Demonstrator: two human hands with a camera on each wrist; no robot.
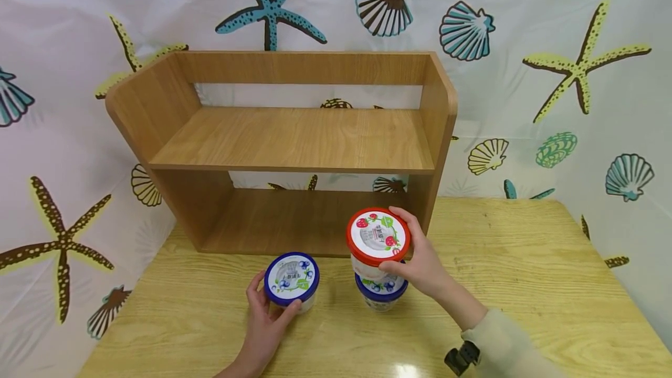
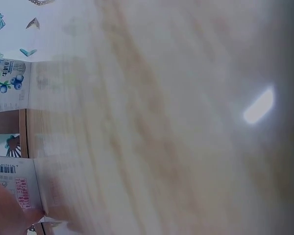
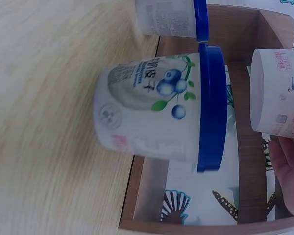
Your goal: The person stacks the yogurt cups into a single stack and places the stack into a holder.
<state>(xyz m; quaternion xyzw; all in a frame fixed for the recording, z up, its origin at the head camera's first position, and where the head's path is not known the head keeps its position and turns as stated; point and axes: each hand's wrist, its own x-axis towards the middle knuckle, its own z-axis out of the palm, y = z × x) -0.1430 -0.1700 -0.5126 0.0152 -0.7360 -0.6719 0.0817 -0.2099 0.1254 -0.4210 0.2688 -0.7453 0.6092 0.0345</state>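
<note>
My left hand grips a white tub with a blue lid and a blueberry print, low at the table in front of the shelf. In the left wrist view the fingers lie against its printed side. Higher up, my right hand holds a tub with a red lid and a strawberry print. A second blue-lidded tub stands upright on the table beneath it. The right wrist view shows a gap between that blue lid and the base of the red-lidded tub.
A two-tier wooden shelf stands behind the tubs, with a raised panel at each side. It rests on a light wooden table. Behind hangs a white curtain printed with starfish and shells.
</note>
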